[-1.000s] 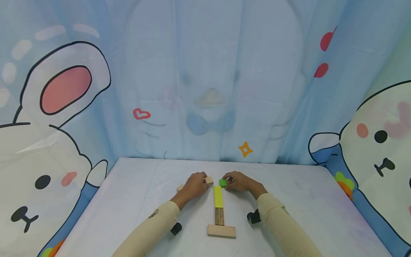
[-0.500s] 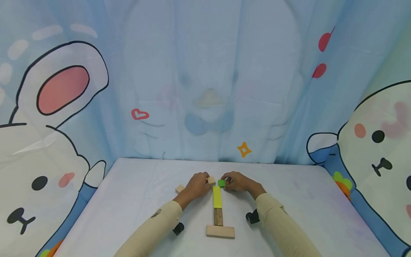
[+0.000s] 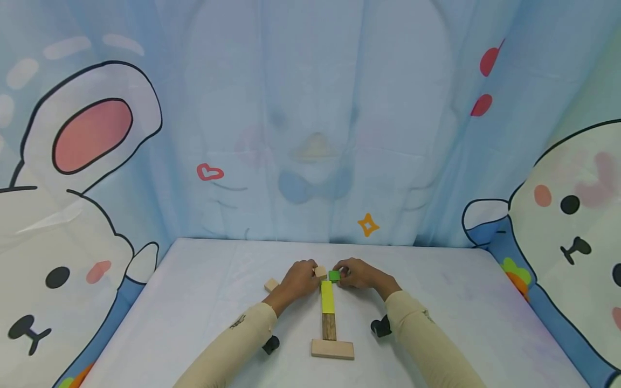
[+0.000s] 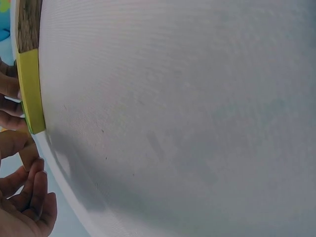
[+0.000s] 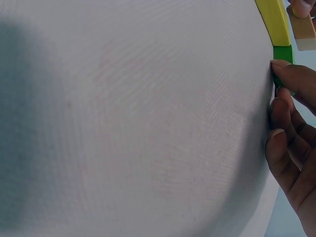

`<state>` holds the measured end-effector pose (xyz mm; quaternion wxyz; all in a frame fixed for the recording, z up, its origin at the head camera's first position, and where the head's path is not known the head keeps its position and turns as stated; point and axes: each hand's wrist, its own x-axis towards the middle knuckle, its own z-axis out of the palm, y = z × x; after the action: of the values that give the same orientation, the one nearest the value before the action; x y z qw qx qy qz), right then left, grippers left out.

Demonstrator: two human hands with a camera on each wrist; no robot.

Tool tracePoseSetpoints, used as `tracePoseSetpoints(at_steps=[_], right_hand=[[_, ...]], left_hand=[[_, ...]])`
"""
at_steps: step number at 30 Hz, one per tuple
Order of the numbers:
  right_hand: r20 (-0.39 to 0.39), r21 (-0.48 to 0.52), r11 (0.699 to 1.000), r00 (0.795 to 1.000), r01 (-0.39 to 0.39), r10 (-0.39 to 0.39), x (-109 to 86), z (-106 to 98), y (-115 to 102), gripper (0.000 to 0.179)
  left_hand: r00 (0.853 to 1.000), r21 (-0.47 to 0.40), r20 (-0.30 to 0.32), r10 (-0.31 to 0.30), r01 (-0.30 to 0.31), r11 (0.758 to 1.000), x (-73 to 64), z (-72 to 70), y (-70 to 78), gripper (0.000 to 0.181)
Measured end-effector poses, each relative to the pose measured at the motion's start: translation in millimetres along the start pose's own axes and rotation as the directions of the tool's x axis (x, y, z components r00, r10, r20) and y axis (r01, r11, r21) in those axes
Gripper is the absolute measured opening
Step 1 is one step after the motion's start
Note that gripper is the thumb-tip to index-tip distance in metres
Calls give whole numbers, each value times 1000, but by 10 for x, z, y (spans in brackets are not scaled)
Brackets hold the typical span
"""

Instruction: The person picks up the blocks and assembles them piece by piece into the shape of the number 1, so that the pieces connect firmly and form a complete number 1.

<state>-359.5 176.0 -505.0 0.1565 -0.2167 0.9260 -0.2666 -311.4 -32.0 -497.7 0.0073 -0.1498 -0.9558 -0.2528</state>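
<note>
In the head view my left hand [image 3: 299, 279] pinches a small light wooden block [image 3: 321, 272] near the far end of a yellow block [image 3: 328, 297]. A small green block [image 3: 334, 276] is pinched by my right hand [image 3: 358, 274] at that same end, just right of the light block. The yellow block lies in line with a dark brown grained block [image 3: 329, 327], which meets a pale wooden plank [image 3: 332, 349] lying crosswise at the near end. In the right wrist view the thumb presses the green block [image 5: 283, 54], close against the yellow end.
Another light wooden block [image 3: 271, 285] lies left of my left wrist, partly hidden by it. A white cloth covers the table [image 3: 218, 302]. Behind it hangs a blue printed curtain [image 3: 310, 108]. Black devices [image 3: 381, 326] sit under both wrists.
My left hand has moved slightly right with the light block, closer to the green block and the yellow end. The right hand has barely moved. The head view has shifted a little.
</note>
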Motion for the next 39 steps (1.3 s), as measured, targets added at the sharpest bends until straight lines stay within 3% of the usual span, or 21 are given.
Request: tracePoseSetpoints(at_steps=[12, 39], right_hand=[[-4, 15, 999, 999, 33, -33, -2, -3, 24, 32], [-6, 16, 1000, 1000, 6, -6, 13, 26, 55, 33]], left_hand=[[1000, -12, 2, 8, -8, 1000, 32, 41, -24, 25], [999, -79, 34, -2, 4, 997, 52, 110, -67, 30]])
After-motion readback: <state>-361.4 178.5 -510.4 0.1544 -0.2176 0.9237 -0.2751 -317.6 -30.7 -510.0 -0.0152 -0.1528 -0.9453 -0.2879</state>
